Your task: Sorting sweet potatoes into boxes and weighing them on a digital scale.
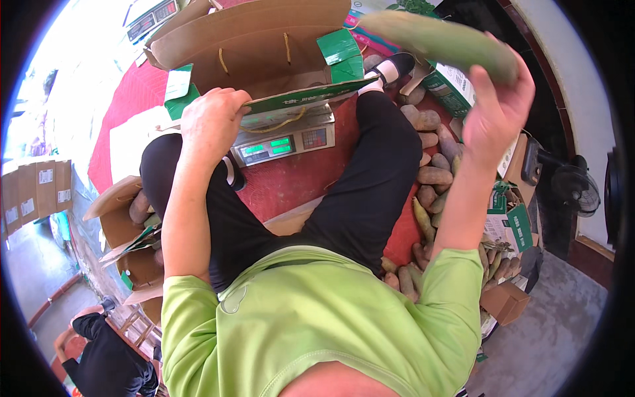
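My right hand is raised at the upper right, closed round one end of a long, pale green vegetable that looks like a gourd. The vegetable's far end points left, toward the box, and is slightly blurred. My left hand grips the near flap edge of an open cardboard box with green corner tabs and yellow cord loops. Beneath the box is a silver weighing scale with a lit green display. The flap hides much of the box's floor.
Brown tubers lie piled right of my leg, with a husked corn-like piece among them. At left stands another open box holding tubers. A black fan is at far right. A person is at lower left.
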{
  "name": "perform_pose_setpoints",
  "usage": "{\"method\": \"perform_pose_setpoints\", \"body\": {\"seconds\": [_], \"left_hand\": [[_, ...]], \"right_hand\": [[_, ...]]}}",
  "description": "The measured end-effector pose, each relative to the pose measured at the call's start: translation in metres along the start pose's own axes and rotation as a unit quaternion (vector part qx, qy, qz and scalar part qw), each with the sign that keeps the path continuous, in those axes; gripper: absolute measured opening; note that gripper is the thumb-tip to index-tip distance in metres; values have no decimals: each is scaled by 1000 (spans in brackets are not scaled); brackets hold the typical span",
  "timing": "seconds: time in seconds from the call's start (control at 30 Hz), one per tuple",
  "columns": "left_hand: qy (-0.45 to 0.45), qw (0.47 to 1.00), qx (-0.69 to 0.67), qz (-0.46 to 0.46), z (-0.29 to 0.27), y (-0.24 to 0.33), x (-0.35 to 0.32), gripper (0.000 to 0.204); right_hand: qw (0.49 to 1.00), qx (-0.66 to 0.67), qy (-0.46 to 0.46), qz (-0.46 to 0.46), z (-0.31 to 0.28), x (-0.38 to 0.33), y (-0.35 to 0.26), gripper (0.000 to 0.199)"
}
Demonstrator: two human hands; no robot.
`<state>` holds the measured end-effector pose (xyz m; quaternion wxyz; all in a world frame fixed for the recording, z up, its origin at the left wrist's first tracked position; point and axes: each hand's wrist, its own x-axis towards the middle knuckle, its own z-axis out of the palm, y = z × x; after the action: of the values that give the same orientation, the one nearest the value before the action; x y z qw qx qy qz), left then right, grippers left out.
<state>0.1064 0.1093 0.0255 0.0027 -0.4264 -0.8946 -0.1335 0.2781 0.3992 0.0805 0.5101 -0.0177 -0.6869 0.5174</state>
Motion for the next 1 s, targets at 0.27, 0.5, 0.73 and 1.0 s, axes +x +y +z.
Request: {"method": "perform_pose_setpoints", "body": {"seconds": [0.27,0.5,0.73,1.0], "left_hand": [[-12,1000,20,13,-1,4,-2,8],[-18,1000,-13,-12,-7,1,-4,11],[-14,1000,-8,-18,-5,10,3,13],[-13,1000,-19,-13,0,0,1,15]], "right_hand": [[971,-20,-145,191,117,-6,34,39],[981,-137,-101,94,118,-22,57,31],[957,-88,86,264,-47,-89,95,23],[734,-414,54,536,-218,-344,132,24]]}}
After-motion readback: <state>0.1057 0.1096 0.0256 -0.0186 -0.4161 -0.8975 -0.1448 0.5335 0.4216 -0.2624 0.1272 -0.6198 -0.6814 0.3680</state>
